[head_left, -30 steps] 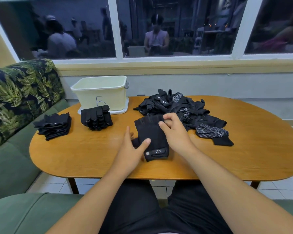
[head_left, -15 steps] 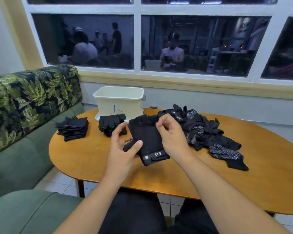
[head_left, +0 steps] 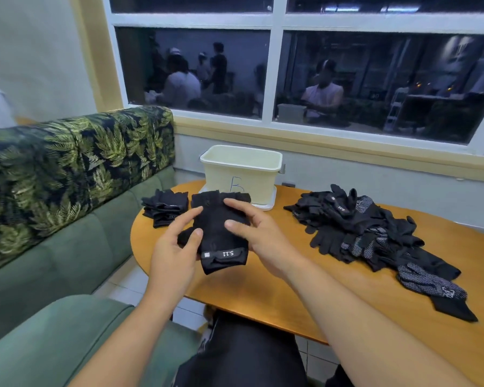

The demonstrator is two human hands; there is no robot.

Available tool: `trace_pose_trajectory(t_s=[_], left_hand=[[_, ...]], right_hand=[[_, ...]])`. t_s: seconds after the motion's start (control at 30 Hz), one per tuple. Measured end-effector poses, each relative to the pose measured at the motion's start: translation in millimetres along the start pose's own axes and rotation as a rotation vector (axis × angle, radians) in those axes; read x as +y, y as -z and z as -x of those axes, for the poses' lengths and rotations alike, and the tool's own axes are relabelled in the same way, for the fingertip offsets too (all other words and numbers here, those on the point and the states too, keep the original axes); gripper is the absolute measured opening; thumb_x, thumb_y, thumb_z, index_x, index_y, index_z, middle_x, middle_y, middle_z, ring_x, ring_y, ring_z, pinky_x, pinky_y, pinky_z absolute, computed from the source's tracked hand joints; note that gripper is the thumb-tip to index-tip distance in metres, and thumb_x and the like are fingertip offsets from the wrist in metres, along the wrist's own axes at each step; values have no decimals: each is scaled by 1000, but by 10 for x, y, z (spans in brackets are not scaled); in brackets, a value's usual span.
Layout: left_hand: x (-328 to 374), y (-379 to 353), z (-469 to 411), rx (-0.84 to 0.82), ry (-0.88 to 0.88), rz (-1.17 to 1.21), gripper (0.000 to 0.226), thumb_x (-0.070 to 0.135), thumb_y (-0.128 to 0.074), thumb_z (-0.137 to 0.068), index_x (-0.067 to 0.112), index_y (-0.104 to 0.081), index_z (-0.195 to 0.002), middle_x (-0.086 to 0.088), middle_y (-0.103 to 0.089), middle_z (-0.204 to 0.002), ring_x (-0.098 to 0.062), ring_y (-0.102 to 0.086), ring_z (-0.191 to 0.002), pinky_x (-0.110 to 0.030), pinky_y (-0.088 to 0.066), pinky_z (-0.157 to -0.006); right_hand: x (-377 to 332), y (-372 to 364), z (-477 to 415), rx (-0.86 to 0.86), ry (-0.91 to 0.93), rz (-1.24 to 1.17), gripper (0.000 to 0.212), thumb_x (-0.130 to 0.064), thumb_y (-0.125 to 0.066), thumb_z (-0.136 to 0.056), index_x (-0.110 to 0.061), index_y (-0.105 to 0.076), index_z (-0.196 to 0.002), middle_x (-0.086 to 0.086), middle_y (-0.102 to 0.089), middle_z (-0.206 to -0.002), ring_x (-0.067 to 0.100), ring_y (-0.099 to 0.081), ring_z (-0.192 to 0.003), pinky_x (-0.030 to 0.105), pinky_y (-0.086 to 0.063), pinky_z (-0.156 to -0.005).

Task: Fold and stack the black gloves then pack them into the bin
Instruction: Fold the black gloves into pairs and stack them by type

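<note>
The lifted glove (head_left: 218, 233) is matt black knit cloth, with a smoother band at the cuff that bears pale printed lettering. The folded stack (head_left: 165, 208) is the same dull black fabric. In the loose pile (head_left: 355, 227) some gloves carry small pale grip dots, which give them a rough, speckled face. The bench (head_left: 243, 289) is smooth varnished wood with a soft sheen. The bin (head_left: 257, 180) is pale, smooth plastic, faintly glossy. The sofa (head_left: 67, 169) is cloth, with a leaf-printed back and plain green, softly napped seats.
</note>
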State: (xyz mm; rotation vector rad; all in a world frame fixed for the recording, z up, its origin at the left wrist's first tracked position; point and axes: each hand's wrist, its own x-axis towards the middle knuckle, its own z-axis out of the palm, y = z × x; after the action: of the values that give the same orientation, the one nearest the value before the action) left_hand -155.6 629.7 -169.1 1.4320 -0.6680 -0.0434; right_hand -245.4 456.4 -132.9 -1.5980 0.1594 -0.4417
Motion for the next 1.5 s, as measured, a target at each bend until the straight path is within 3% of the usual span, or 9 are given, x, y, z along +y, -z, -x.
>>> trace_pose_trajectory(t_s=[0.17,0.37,0.63,0.87,0.97,1.13,1.23,1.37,1.5], left_hand=[[-133,371,-208,41,52,-91,44,14,-61,-107,46,-67,-137,24,-66,-135,-15,-66,-127,-51,-58,-103],[-121,732,-698,48,131,-87,49,9,-64,-104,39,-64,-143,14,-66,-134,-19,-76,-108,-38,-67,-77],[-187,1069,-1922,-29,308,-16,63,-6,-69,-95,20,-58,-151,-12,-72,-124,-17,-79,-88,-34,-64,-74],[-610,1076,-2443,-60,443,-82,61,-6,-70,-93,4,-53,-151,-19,-69,-129,-23,-75,-96,-27,-59,-63],[-742,1083,-2478,-66,456,-196,59,-2,-71,-95,6,-55,-151,-17,-68,-132,-14,-66,-72,-19,-54,-55],[-890,1173,-2553,-52,443,-300,59,6,-74,-93,12,-59,-149,-8,-73,-117,-14,-54,-59,-24,-50,-59],[-923,1180,-2549,-50,420,-393,59,8,-74,-93,12,-59,-149,-6,-73,-117,-14,-59,-65,-21,-49,-60],[-939,1086,-2447,-53,338,-561,47,13,-73,-96,14,-64,-142,9,-68,-88,-15,-63,-72,-27,-50,-66],[-952,1107,-2354,22,206,-712,47,28,-67,-100,18,-60,-146,0,-62,-142,-25,-58,-131,-34,-46,-100]], right_hand=[[225,-239,-163,-203,17,149,90,-4,-87,-86,-43,-50,-157,-12,-53,-157,10,-62,-135,39,-55,-111],[254,-566,-665,-136,-38,90,85,-7,-88,-84,-39,-52,-155,-2,-66,-144,23,-76,-115,56,-62,-97],[138,-1035,-1789,-3,-214,-27,65,-11,-66,-104,-31,-43,-162,6,-58,-144,31,-67,-123,34,-64,-73],[360,-1100,-2332,56,-364,101,54,-17,-51,-112,-27,-40,-164,0,-57,-129,16,-63,-88,44,-64,-92],[474,-1114,-2430,58,-394,181,55,-18,-47,-113,-29,-35,-166,-5,-57,-109,16,-64,-79,33,-62,-75],[606,-1219,-2508,33,-410,284,57,-23,-43,-112,-31,-31,-167,5,-62,-133,14,-64,-66,22,-53,-48],[665,-1240,-2524,21,-418,381,59,-24,-41,-110,-31,-29,-167,4,-63,-122,14,-63,-63,23,-53,-49],[720,-1215,-2435,30,-359,523,51,-36,-43,-110,-30,-43,-160,2,-64,-97,18,-63,-65,33,-64,-64],[685,-1216,-2314,51,-295,658,44,-49,-31,-110,-29,-61,-135,2,-67,-87,25,-68,-68,38,-65,-69]])
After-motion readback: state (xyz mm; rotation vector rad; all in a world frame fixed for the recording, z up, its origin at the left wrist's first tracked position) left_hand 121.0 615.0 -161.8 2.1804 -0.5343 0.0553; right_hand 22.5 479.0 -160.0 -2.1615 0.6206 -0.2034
